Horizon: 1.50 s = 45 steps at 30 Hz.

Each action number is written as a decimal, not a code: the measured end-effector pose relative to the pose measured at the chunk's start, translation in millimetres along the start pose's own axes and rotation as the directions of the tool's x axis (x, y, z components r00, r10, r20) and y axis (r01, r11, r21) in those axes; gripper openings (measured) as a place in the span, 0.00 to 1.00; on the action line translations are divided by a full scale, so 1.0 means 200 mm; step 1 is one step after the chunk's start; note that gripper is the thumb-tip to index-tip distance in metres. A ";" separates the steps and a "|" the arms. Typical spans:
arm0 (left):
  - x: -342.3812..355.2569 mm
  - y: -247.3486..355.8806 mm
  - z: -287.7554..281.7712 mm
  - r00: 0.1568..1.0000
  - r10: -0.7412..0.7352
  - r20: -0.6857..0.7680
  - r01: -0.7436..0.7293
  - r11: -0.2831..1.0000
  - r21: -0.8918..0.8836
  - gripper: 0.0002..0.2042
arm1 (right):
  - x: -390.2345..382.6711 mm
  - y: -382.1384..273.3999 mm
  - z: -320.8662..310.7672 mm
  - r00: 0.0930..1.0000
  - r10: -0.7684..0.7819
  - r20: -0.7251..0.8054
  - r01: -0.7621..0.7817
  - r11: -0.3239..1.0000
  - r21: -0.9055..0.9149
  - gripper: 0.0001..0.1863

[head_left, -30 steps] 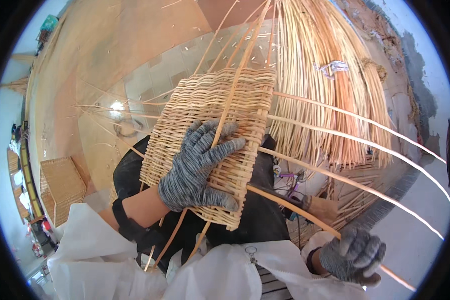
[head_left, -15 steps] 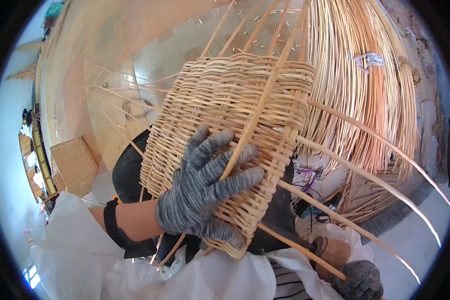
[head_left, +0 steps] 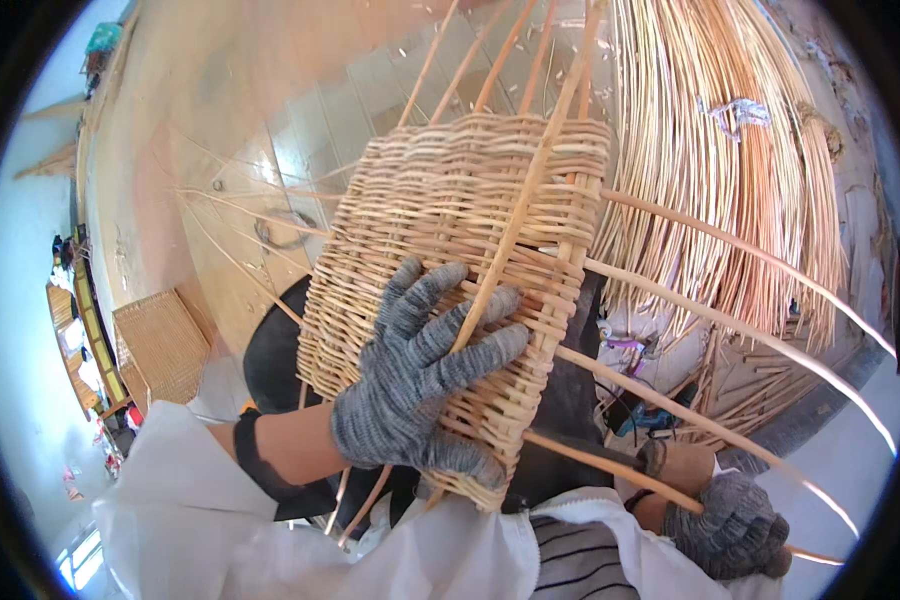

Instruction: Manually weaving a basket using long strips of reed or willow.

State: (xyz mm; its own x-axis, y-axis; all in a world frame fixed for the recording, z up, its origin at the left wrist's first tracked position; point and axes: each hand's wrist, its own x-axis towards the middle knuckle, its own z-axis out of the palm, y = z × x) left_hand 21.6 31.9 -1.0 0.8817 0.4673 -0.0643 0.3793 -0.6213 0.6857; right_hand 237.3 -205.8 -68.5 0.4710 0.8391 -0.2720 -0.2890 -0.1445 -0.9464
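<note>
A tightly woven wicker panel [head_left: 450,200] leans across my lap, with long rods sticking out from its far, left, right and near edges. My left hand [head_left: 425,370], in a grey knitted glove, lies spread on its lower half. A thick rod [head_left: 520,215] slants over the weave and passes between its fingers. At the lower right, my gloved right hand [head_left: 730,525] is closed around a peeled wicker rod [head_left: 610,470] that comes from the panel's right edge. The rod's end shows beyond my fist. A brown block-like thing [head_left: 682,464] sits right above that hand, its kind unclear.
A large bundle of peeled rods [head_left: 710,170] lies on the floor at the far right, with a silvery scrap on it. Darker sticks [head_left: 760,385] are below it. A finished-looking woven panel [head_left: 165,345] stands at the left. Long rods reach out on the right.
My right hand has shifted up and slightly right, still gripping the rod, whose end now shows past it. The panel sits slightly turned. My left hand stays spread on it.
</note>
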 end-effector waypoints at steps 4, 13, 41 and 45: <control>0.00 0.01 -0.02 0.998 0.040 -0.055 -0.037 0.998 0.047 0.45 | 0.06 -0.15 0.01 0.985 -0.097 0.143 0.112 0.989 -0.100 0.16; -0.11 0.08 -0.07 0.968 0.251 -0.026 -0.250 0.967 0.045 0.58 | 0.28 -0.81 0.12 0.467 -0.183 0.865 0.837 0.407 -0.366 0.19; -0.14 0.12 0.00 0.992 0.115 -0.054 -0.105 0.982 0.155 0.59 | 0.15 -0.81 -0.04 0.563 0.561 0.607 0.487 0.368 -0.792 0.20; -0.15 0.12 0.02 0.985 0.141 -0.098 -0.121 0.976 0.180 0.58 | -0.03 -0.80 -0.07 0.599 0.546 0.585 0.197 0.608 -0.769 0.20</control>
State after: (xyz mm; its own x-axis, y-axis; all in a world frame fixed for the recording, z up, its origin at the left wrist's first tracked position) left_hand 5.5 1.4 14.2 0.8946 0.4347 0.1040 0.3138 -0.7766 0.5462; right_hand 291.4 -195.0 82.4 -0.3634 0.7310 -0.5776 0.5581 -0.3256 -0.7632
